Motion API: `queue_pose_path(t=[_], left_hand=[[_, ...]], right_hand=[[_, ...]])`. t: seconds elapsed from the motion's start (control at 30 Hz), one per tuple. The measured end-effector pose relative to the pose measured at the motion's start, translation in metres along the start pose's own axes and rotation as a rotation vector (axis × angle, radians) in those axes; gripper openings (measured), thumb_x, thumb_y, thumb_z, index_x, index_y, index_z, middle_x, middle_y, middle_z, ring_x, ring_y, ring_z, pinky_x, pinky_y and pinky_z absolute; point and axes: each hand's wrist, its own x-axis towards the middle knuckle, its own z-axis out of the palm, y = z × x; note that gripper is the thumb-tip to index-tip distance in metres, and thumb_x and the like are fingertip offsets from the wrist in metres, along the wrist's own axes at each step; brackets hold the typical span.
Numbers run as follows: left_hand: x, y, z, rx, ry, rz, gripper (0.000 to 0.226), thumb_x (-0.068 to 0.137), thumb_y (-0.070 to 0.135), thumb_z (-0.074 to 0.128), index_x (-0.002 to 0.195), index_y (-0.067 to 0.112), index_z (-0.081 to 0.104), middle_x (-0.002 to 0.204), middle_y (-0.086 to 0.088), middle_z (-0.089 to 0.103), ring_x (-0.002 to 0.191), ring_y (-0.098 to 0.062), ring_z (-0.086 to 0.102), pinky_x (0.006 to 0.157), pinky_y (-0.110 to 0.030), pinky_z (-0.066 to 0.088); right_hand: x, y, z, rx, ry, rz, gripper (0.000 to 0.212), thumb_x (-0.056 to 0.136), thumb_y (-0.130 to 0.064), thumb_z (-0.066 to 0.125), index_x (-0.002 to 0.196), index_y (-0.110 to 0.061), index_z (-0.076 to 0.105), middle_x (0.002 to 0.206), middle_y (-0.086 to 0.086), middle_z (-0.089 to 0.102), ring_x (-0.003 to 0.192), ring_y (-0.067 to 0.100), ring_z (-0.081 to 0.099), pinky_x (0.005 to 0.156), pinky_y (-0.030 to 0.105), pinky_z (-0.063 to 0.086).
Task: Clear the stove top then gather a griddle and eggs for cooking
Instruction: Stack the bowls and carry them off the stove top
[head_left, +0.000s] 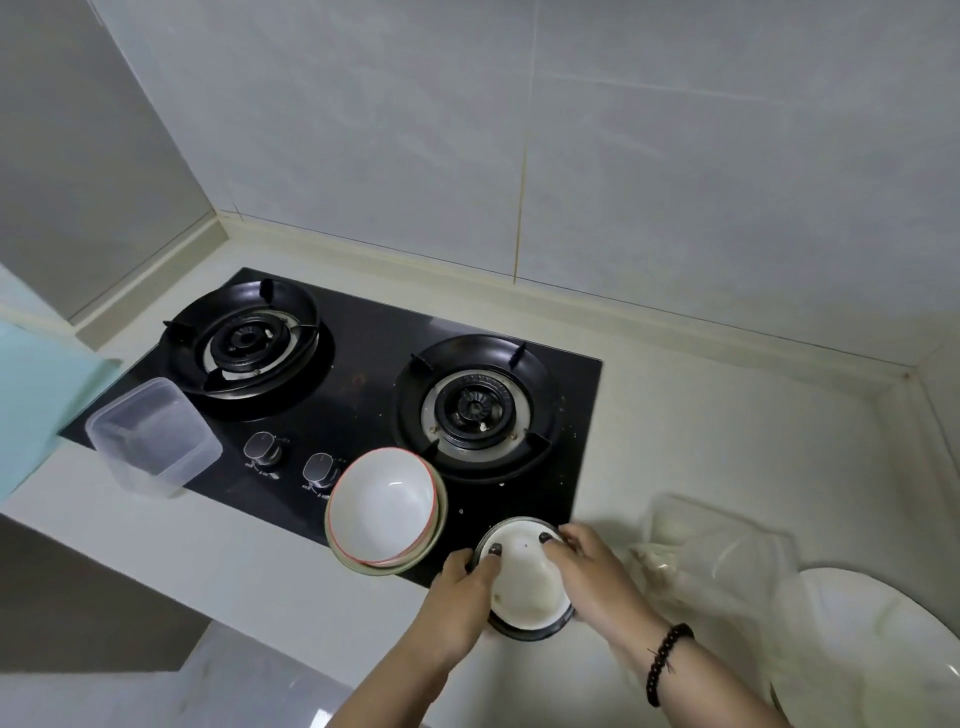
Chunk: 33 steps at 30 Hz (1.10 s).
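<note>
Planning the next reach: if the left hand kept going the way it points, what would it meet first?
Probably the stacked bowls, just beyond the small bowl that the left hand grips; depth is unclear.

Both burner rings (240, 345) (475, 408) bare on top; open passage above the black stove top (363, 358) between them. Front edge obstructed: clear plastic tub (153, 436) at the left corner, stacked white bowls (384, 512) beside the knobs (291, 460), small bowl (524, 577) clasped between left hand (460, 597) and right hand (592, 571). Counter (701, 441) right of the stove open at the back, blocked near the front by plastic bags (717, 551) and a white plate (878, 654).
</note>
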Motion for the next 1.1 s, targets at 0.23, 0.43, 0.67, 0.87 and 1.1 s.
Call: queue_pose_path(t=[0.23,0.43,0.67,0.87,1.1], left_hand=[[-0.006,0.004,0.005,-0.206,-0.015,-0.071,0.043,0.092,0.052,0.047,0.126,0.026,0.044,0.116,0.0,0.056,0.102,-0.022,0.06,0.091,-0.038,0.05],[-0.017,0.014,-0.006,-0.273,0.004,0.014,0.038,0.091,0.054,0.049,0.116,0.026,0.055,0.112,-0.002,0.064,0.1,-0.021,0.063,0.093,-0.038,0.051],[-0.031,0.047,-0.058,-0.389,0.131,0.169,0.01,0.089,0.04,0.058,0.094,0.033,0.063,0.107,-0.002,0.064,0.091,-0.023,0.068,0.088,-0.039,0.056],[-0.033,0.051,-0.112,-0.338,0.16,0.292,0.02,0.094,0.036,0.049,0.1,0.031,0.067,0.104,0.004,0.067,0.095,-0.021,0.069,0.078,-0.031,0.055],[-0.013,0.034,-0.146,-0.27,0.187,0.234,0.019,0.089,0.043,0.054,0.089,0.033,0.07,0.106,-0.003,0.067,0.101,-0.023,0.064,0.079,-0.039,0.058]], right_hand=[[-0.001,-0.002,-0.005,0.085,-0.015,0.066,0.026,0.09,-0.037,0.053,0.099,-0.013,0.059,0.099,0.009,0.065,0.093,0.027,0.063,0.084,0.046,0.054],[-0.013,-0.026,-0.018,0.138,-0.007,0.043,0.02,0.084,-0.041,0.055,0.09,-0.025,0.064,0.1,0.007,0.068,0.097,0.029,0.065,0.082,0.053,0.057],[-0.034,-0.091,-0.016,0.264,-0.043,-0.156,0.019,0.093,-0.031,0.054,0.092,-0.021,0.07,0.1,0.003,0.071,0.097,0.023,0.065,0.079,0.045,0.059],[-0.041,-0.124,0.031,0.318,-0.101,-0.214,0.02,0.091,-0.031,0.055,0.088,-0.02,0.071,0.093,0.002,0.071,0.09,0.018,0.064,0.079,0.043,0.057],[-0.031,-0.117,0.096,0.286,-0.001,-0.229,0.044,0.076,-0.036,0.054,0.096,0.003,0.054,0.085,0.024,0.048,0.076,0.014,0.043,0.082,0.049,0.053]])
